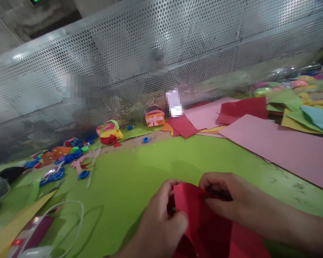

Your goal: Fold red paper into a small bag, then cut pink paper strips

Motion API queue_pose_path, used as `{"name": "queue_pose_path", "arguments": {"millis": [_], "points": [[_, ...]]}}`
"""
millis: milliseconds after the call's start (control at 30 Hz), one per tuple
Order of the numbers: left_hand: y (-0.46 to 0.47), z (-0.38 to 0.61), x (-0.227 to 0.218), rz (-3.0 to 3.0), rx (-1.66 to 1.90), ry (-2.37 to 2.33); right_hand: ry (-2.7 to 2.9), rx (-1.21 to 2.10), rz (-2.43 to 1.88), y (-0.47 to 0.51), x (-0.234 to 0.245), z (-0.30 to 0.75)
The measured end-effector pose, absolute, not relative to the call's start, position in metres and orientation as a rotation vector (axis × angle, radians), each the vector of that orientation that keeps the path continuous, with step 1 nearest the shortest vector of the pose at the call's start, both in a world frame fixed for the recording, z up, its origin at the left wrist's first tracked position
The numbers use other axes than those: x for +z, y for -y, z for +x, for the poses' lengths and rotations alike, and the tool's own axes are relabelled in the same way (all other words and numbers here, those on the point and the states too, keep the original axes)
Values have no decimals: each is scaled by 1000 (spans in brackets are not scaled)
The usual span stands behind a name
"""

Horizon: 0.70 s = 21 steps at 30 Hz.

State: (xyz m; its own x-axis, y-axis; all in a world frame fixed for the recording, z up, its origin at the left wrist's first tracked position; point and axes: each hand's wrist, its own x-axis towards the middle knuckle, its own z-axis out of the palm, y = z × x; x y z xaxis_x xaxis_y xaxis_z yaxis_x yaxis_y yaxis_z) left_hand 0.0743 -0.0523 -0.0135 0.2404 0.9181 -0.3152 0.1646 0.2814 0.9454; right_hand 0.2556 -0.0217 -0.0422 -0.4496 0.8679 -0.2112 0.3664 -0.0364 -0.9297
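A sheet of red paper (204, 225) lies over the green sheet (140, 172) at the bottom centre. My left hand (161, 222) pinches its left edge, thumb on top and fingers curled behind. My right hand (231, 200) grips the paper's upper edge, fingers bent over a fold. Both hands are closed on the same red paper.
Large pink sheets (280, 147) and red sheets (242, 107) lie to the right, with green, yellow and teal paper (307, 114) beyond. Small paper baskets (154, 118), (110, 134) stand by the perforated metal wall (150, 53). Blue rings and scraps (59, 168) clutter the left; a white cable (70, 215) loops bottom left.
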Motion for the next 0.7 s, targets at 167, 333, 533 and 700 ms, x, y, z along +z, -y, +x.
{"name": "queue_pose_path", "arguments": {"millis": [167, 333, 533, 700], "points": [[54, 78, -7, 970, 708, -1253, 1726, 1503, -1269, 21, -49, 254], [49, 72, -10, 848, 716, -1216, 1683, 1558, -1207, 21, -49, 256], [49, 72, -1, 778, 716, -1210, 1355, 1830, -1128, 19, -49, 257], [52, 76, 7, 842, 746, -1306, 1291, 1935, -1105, 18, -46, 257]]}}
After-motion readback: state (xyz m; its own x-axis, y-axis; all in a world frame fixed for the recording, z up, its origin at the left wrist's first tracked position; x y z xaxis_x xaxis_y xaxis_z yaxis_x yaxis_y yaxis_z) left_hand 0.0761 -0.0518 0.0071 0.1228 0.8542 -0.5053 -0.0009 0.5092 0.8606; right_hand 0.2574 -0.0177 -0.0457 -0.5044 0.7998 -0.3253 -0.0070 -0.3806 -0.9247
